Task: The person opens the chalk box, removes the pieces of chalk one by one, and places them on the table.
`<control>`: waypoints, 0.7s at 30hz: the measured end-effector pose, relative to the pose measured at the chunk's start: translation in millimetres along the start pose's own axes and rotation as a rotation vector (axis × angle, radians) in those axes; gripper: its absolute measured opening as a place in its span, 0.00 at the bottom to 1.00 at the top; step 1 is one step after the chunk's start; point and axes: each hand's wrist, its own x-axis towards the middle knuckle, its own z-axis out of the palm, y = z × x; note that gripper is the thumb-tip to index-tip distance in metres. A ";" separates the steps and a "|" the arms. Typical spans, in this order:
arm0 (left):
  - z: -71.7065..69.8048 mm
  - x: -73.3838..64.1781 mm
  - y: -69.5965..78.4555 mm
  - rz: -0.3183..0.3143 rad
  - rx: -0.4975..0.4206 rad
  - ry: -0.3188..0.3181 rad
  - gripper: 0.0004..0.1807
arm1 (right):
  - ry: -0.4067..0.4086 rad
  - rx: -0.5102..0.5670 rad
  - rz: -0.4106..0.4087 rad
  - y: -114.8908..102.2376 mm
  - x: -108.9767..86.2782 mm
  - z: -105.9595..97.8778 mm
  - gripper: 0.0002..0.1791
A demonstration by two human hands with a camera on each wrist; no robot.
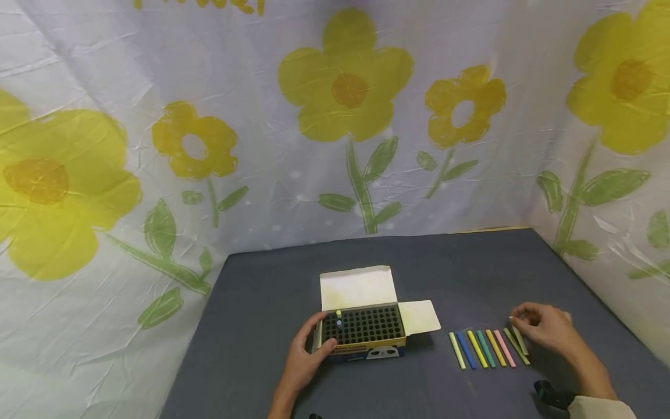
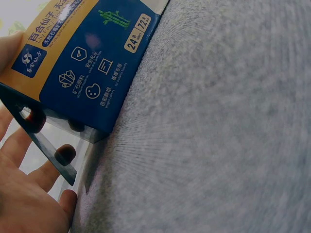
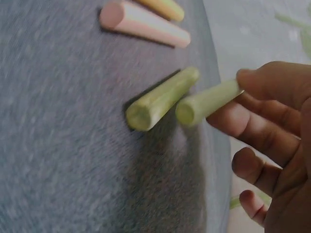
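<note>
My left hand (image 1: 302,362) grips the left end of a chalk box (image 1: 356,352), thumb at the front corner and fingers toward the back. The box's black holder has rows of holes, with a pale yellow chalk (image 1: 338,314) and a blue chalk (image 1: 339,323) standing in it at the left. Over at the right, my right hand (image 1: 552,333) pinches a pale green chalk stick (image 3: 210,103) between thumb and fingers, tilted close above the table. Just beside it lies an olive-green chalk (image 3: 163,99), then a pink chalk (image 3: 145,23).
Several coloured chalk sticks, among them a blue one (image 1: 466,350) and a teal one (image 1: 484,348), lie in a row between box and right hand. The box's lid (image 1: 358,287) stands folded back, and a side flap (image 1: 420,317) sticks out right. Flower-printed cloth (image 1: 262,145) surrounds the dark table (image 1: 272,302).
</note>
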 end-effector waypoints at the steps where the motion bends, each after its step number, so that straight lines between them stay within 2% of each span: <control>1: 0.1 0.1 0.2 -0.002 0.004 0.000 0.32 | -0.010 -0.023 0.004 1.5 0.0 -0.5 0.09; 8: 0.3 -1.0 1.1 -0.011 0.023 0.007 0.32 | -0.075 -0.152 0.024 7.4 2.3 -0.2 0.06; 13: 0.2 -0.4 0.1 -0.006 0.024 0.001 0.32 | -0.109 -0.186 0.043 8.1 2.9 1.8 0.05; 18: 0.1 0.9 -2.1 0.009 0.011 -0.003 0.31 | -0.098 -0.198 0.044 7.7 4.3 3.3 0.09; 21: -0.1 0.7 -2.9 0.010 0.006 -0.005 0.31 | -0.058 -0.180 0.030 3.3 4.4 4.3 0.12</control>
